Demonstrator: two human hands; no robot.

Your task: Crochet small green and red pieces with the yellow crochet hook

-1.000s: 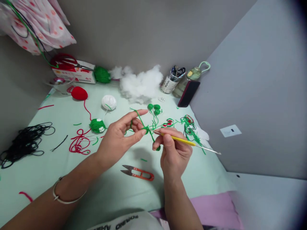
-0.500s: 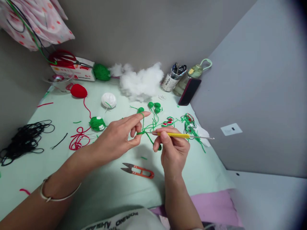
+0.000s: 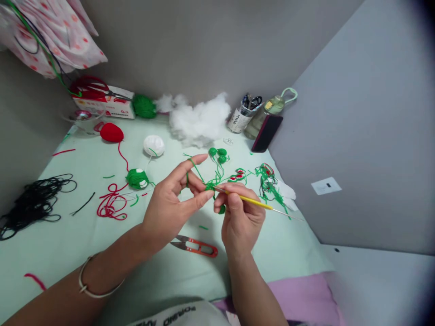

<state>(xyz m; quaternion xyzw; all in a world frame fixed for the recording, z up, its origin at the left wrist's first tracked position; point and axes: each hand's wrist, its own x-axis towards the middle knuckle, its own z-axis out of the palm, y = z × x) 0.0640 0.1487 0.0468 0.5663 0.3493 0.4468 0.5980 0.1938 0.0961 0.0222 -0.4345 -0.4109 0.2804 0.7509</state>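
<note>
My left hand [image 3: 173,199] pinches a small green crochet piece [image 3: 210,186] between thumb and middle finger, with green yarn [image 3: 194,165] looped over the raised index finger. My right hand [image 3: 239,217] grips a yellow-handled crochet hook [image 3: 253,201], its tip at the green piece. A small green ball [image 3: 222,209] hangs below on the yarn, in front of my right fingers. Both hands hover over a pale green cloth [image 3: 68,235].
Red thread snips [image 3: 195,246] lie just below my hands. Green crochet bits [image 3: 219,154], a green-white ball [image 3: 137,179], white ball [image 3: 153,145], red ball [image 3: 112,132], red yarn tangle [image 3: 109,206], black cord [image 3: 32,203], white stuffing [image 3: 200,120], a jar [image 3: 243,115], bottle [image 3: 268,111] and phone [image 3: 267,132] surround them.
The left index finger lowered then rose again with the yarn loop. The hook swung from level to pointing down-right, and its tip went back into the green piece.
</note>
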